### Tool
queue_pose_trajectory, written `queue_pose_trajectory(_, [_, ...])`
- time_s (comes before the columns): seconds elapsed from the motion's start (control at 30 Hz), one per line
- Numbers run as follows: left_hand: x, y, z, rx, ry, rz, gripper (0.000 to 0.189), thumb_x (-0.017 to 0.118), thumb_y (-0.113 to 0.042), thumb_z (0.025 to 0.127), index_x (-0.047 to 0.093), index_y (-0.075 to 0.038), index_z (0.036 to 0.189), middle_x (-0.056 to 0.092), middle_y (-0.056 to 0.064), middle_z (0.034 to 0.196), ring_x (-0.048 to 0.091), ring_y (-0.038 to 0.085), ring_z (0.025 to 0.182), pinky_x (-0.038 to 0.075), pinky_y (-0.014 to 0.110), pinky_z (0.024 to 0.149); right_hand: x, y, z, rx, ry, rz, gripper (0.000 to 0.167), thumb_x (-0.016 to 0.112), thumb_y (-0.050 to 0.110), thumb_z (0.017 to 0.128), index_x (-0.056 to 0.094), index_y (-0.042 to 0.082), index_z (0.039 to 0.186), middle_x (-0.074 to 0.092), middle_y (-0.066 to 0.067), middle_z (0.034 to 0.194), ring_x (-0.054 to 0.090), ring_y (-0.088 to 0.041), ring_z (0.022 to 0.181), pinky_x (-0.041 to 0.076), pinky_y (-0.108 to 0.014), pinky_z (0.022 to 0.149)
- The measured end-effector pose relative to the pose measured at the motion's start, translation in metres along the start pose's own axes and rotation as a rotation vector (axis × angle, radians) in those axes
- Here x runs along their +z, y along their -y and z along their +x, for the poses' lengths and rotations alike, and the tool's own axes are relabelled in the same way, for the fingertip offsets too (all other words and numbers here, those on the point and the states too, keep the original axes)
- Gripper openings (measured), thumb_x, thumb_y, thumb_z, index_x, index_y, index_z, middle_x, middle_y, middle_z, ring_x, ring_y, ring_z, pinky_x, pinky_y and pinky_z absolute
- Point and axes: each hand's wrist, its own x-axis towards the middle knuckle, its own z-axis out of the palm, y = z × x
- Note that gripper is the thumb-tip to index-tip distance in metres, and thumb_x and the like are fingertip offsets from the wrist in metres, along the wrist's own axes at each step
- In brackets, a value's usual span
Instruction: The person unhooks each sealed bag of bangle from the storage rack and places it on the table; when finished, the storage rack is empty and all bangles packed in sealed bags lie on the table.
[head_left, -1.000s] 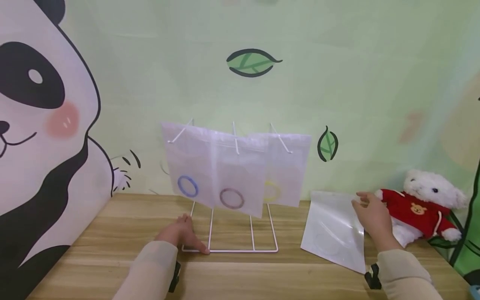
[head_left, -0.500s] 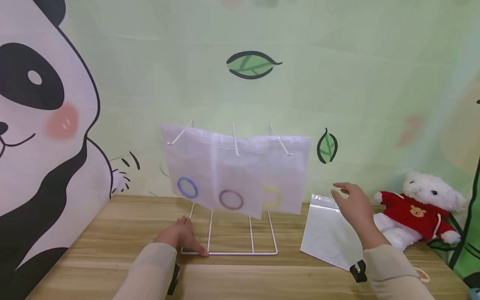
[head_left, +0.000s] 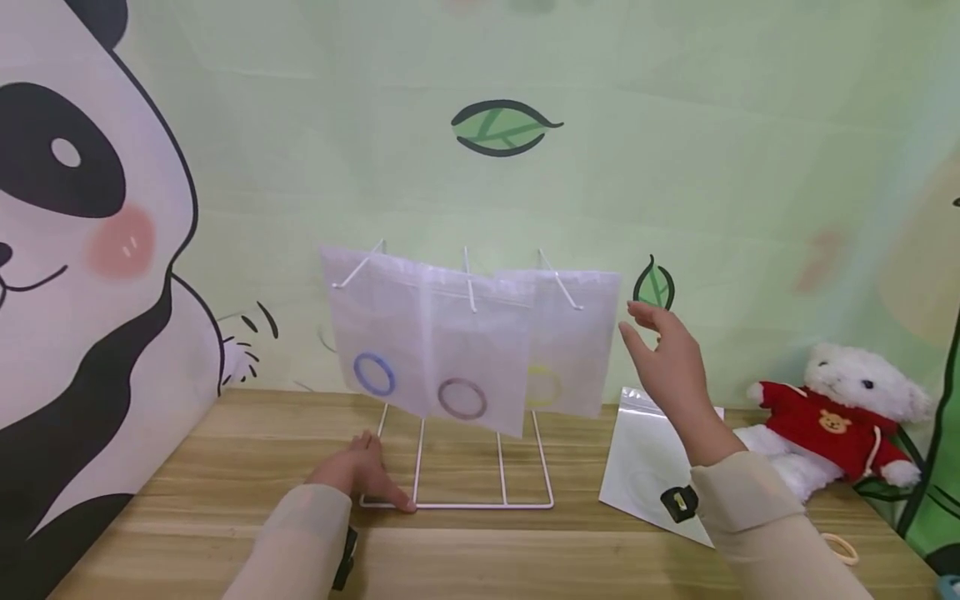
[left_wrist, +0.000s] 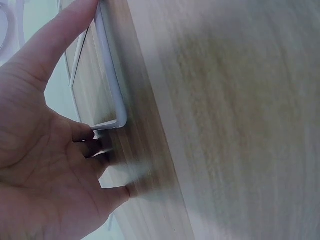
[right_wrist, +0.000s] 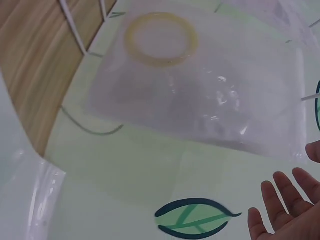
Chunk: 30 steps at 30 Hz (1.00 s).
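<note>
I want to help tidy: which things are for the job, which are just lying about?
For the job, it seems:
white wire rack
three hanging translucent plastic bags, each with a coloured ring
flat whitish plastic bag

Lying about:
fluffy white toy in red top
loose peach ring, perhaps

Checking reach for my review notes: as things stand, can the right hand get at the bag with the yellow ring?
Likely yes: the right hand hovers just beside the bag with the yellow ring, and neither the head nor the right wrist view shows anything in the way between them.
</note>
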Motion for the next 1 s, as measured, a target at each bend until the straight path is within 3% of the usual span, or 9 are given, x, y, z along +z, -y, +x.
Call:
queue_pose_trajectory(0.2, [-0.001,0.000,-0.003,-0.014,-0.005,-0.002,0.154,0.089,-0.070,0.042,0.019,0.012,0.151,0.012,0.033,0.159,0.011,0.046,0.147,0.017,0.058,0.117,0.003,0.016,0.015,-0.037,-0.058,0.009,0.052,0.057,0.027,0.102,0.044,0.008,0.148,0.052,-0.014,0.143,0.049,-0.031,0.132,0.042,-0.051,0.105])
queue_pose_trajectory(0.47, [0.000,0.002,-0.002,-0.024,-0.011,-0.025,0.159,0.089,-0.072,0.036,0.020,0.011,0.151,0.013,0.031,0.159,0.013,0.047,0.147,0.018,0.060,0.116,0.006,0.029,0.027,-0.054,-0.135,0.034,0.044,0.062,0.022,0.099,0.055,0.009,0.141,0.061,-0.013,0.130,0.058,-0.029,0.120,0.050,-0.046,0.095])
queue_pose_trajectory(0.73, [-0.002,-0.001,-0.002,-0.011,0.004,-0.003,0.155,0.090,-0.069,0.042,0.017,0.014,0.151,0.012,0.033,0.158,0.010,0.046,0.147,0.014,0.055,0.118,0.008,0.031,0.029,-0.048,-0.200,0.040,0.029,0.069,0.024,0.095,0.068,0.007,0.119,0.067,-0.011,0.104,0.064,-0.026,0.098,0.052,-0.037,0.084])
queue_pose_trajectory(1.0, [-0.003,-0.003,-0.004,-0.004,-0.001,0.016,0.150,0.089,-0.067,0.047,0.018,0.013,0.151,0.013,0.033,0.158,0.011,0.045,0.147,0.015,0.055,0.118,0.004,0.035,0.023,-0.011,-0.176,0.027,0.029,0.067,0.032,0.096,0.069,0.007,0.110,0.069,-0.010,0.100,0.063,-0.022,0.093,0.049,-0.032,0.076])
